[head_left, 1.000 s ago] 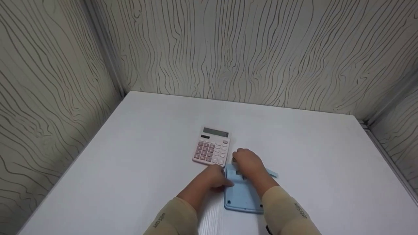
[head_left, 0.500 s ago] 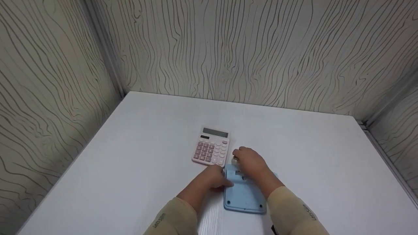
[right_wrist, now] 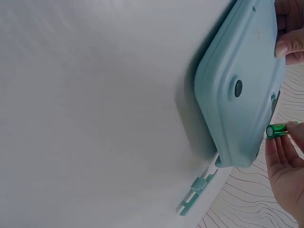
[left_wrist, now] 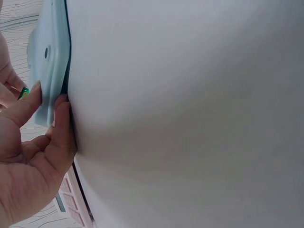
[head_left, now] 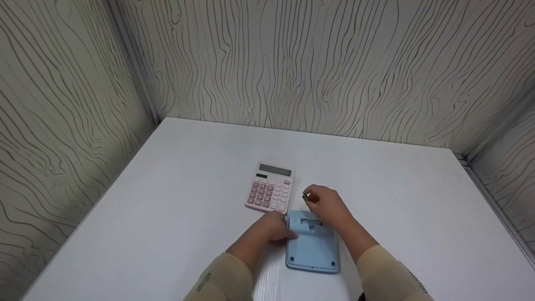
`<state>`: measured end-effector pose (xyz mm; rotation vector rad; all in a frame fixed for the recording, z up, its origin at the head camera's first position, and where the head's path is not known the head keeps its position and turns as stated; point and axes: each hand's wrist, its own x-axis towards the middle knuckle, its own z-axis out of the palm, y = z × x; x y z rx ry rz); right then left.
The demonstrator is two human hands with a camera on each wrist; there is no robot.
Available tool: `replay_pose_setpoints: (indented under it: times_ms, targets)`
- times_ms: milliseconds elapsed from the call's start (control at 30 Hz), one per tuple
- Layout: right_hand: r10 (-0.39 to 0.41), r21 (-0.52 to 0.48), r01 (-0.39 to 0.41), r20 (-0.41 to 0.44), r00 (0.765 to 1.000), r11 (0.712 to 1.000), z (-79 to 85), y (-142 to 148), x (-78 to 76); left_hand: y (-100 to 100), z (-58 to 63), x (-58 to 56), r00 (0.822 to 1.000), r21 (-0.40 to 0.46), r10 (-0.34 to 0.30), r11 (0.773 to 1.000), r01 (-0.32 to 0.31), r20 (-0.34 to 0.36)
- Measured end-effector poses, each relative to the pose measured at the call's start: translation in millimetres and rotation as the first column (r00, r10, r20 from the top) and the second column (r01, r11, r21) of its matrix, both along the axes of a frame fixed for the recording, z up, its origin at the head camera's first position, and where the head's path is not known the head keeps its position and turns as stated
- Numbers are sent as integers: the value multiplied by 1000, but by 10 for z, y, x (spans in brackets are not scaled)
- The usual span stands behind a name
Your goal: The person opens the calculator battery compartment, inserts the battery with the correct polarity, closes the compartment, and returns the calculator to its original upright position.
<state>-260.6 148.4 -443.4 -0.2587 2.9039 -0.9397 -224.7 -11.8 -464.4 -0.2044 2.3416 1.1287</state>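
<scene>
A light-blue calculator (head_left: 313, 251) lies face down on the white table, its battery compartment (head_left: 311, 222) uncovered near the far edge. My left hand (head_left: 272, 228) grips its left side, thumb on the back and fingers at the edge below. Just beyond the far edge, my right hand (head_left: 329, 205) pinches a small green battery (right_wrist: 278, 129) between thumb and fingers, apart from the compartment. The blue battery cover (right_wrist: 195, 191) rests on the table, shown in the right wrist view; my right forearm hides it in the head view.
A pink calculator (head_left: 271, 188) lies face up just beyond my left hand, close to the blue one. The white table (head_left: 188, 175) meets wood-grain patterned panels (head_left: 288, 62) at the back and left.
My right hand has lifted away from the compartment, a little up and to the right, bringing the battery into sight. My left hand and both calculators have stayed in place.
</scene>
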Motion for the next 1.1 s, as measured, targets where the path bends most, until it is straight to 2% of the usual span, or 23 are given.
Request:
replay_pose_setpoints:
  times_ms: [200, 400, 800, 1100]
  targets:
    - [-46, -116, 53, 60, 997, 992, 28, 12, 53, -15, -7, -17, 1000, 1, -5, 1000, 5, 14]
    - [-50, -152, 61, 73, 996, 987, -41, 60, 100, -22, -6, -7, 1000, 14, -8, 1000, 8, 15]
    - [-55, -145, 68, 92, 994, 987, -108, 124, 169, -22, 25, 19, 1000, 44, 3, 999, -4, 16]
    - [-18, -125, 29, 89, 996, 992, -126, 158, 201, -20, 26, 27, 1000, 44, -8, 999, 7, 7]
